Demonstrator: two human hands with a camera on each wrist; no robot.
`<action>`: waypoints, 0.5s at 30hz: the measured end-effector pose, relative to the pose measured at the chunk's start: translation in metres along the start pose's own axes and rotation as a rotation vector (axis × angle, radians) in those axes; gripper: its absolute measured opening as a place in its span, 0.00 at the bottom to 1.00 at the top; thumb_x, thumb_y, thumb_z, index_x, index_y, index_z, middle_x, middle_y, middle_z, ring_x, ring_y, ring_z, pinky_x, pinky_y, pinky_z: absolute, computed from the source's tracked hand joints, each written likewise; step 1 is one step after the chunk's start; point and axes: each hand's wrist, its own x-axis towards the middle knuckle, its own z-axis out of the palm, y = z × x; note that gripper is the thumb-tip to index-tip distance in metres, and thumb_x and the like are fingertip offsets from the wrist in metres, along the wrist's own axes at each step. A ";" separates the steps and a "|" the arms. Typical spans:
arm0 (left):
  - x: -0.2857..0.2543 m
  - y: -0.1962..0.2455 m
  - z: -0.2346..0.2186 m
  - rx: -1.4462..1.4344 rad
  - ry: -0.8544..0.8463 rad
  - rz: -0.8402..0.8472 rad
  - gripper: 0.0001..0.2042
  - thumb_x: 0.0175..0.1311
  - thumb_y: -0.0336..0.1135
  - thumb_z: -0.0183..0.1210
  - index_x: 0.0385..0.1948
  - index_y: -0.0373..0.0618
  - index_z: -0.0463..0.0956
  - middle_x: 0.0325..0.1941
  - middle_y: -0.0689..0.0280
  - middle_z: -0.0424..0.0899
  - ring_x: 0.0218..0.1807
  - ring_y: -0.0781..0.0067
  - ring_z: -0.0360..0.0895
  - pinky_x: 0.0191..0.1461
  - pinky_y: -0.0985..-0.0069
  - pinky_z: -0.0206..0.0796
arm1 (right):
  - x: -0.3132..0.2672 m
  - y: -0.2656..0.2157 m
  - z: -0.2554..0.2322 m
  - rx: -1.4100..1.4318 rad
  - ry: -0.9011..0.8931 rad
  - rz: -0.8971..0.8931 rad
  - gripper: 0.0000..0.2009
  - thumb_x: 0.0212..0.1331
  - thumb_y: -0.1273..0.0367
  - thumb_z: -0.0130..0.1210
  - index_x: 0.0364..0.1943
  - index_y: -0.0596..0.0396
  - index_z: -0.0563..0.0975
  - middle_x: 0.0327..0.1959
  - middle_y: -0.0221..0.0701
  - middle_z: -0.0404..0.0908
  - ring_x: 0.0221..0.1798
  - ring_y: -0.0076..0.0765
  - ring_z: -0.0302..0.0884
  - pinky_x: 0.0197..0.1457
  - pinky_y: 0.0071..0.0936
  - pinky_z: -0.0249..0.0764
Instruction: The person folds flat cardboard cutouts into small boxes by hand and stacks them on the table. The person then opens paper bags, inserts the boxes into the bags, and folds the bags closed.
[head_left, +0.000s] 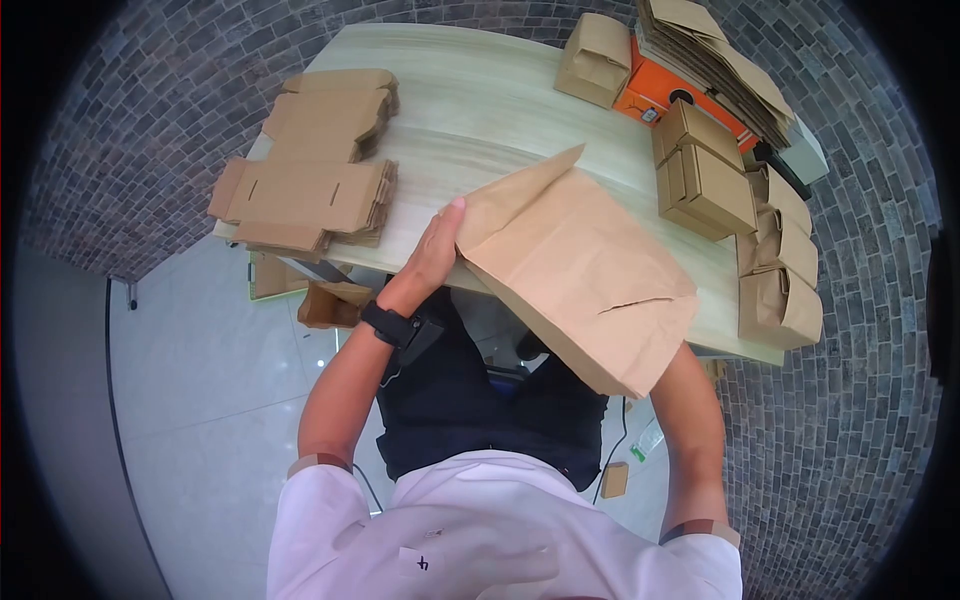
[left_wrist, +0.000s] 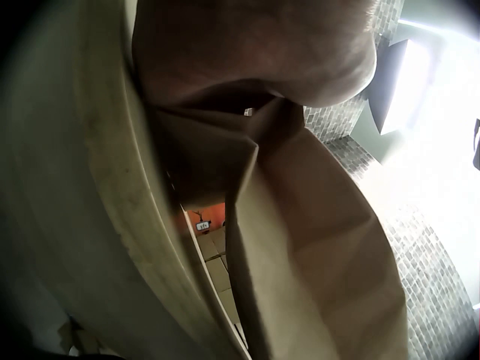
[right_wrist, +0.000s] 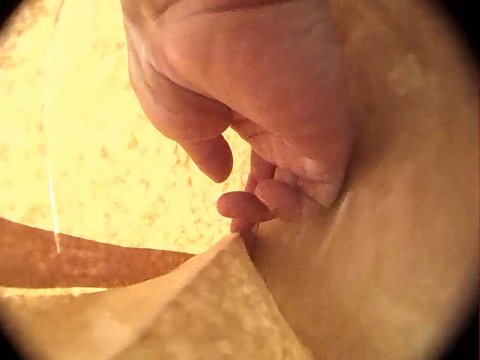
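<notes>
A large brown paper bag (head_left: 590, 260) is tilted over the table's near edge, with a short dark slit or crease in its upper face. At its left end, my left hand (head_left: 432, 255) holds the paper edge, its palm (left_wrist: 255, 52) close over the folded paper (left_wrist: 315, 217) in the left wrist view. In the head view my right hand is hidden by the bag, and only the forearm shows at its right end. The right wrist view has my right hand (right_wrist: 255, 105) amid glowing paper walls, fingers loosely bent, fingertips (right_wrist: 244, 206) at a paper crease.
Flat cardboard box blanks (head_left: 300, 170) are stacked on the table (head_left: 450, 90) at left. Along the right stand folded paper bags (head_left: 780, 270), small cardboard boxes (head_left: 705, 180) and an orange box (head_left: 650, 90) under stacked cardboard. A small carton (head_left: 614, 480) lies on the floor.
</notes>
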 end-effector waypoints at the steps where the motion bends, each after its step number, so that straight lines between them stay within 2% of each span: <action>1: 0.002 -0.003 0.000 -0.047 -0.017 -0.011 0.33 0.82 0.55 0.33 0.62 0.29 0.72 0.59 0.56 0.82 0.61 0.70 0.75 0.68 0.73 0.62 | 0.002 0.000 0.001 -0.015 -0.003 -0.012 0.29 0.67 0.52 0.55 0.66 0.54 0.73 0.66 0.42 0.78 0.67 0.52 0.75 0.70 0.48 0.70; 6: 0.009 -0.014 0.003 -0.172 -0.014 -0.013 0.33 0.82 0.56 0.33 0.63 0.30 0.71 0.58 0.58 0.82 0.59 0.72 0.76 0.66 0.74 0.64 | 0.010 -0.004 0.005 -0.089 -0.026 -0.060 0.28 0.67 0.52 0.56 0.66 0.54 0.73 0.66 0.42 0.78 0.67 0.52 0.75 0.70 0.48 0.71; 8: 0.011 -0.017 0.000 -0.218 -0.054 -0.059 0.31 0.83 0.53 0.33 0.69 0.31 0.65 0.66 0.56 0.78 0.67 0.67 0.74 0.73 0.70 0.61 | 0.015 -0.004 0.007 -0.114 -0.035 -0.078 0.28 0.67 0.52 0.56 0.66 0.54 0.73 0.66 0.42 0.78 0.67 0.52 0.75 0.70 0.48 0.71; 11: 0.015 -0.023 0.001 -0.292 -0.012 0.007 0.31 0.83 0.53 0.34 0.70 0.32 0.62 0.69 0.56 0.75 0.69 0.67 0.72 0.75 0.70 0.58 | 0.014 -0.001 0.008 -0.149 -0.048 -0.102 0.28 0.67 0.53 0.56 0.66 0.53 0.73 0.66 0.42 0.78 0.67 0.52 0.75 0.70 0.48 0.71; 15: 0.017 -0.022 0.002 -0.316 0.030 -0.032 0.31 0.82 0.54 0.34 0.67 0.30 0.66 0.67 0.56 0.76 0.68 0.70 0.71 0.74 0.73 0.57 | 0.013 0.002 0.010 -0.201 -0.066 -0.140 0.28 0.67 0.53 0.56 0.66 0.53 0.73 0.65 0.41 0.78 0.67 0.52 0.75 0.70 0.47 0.71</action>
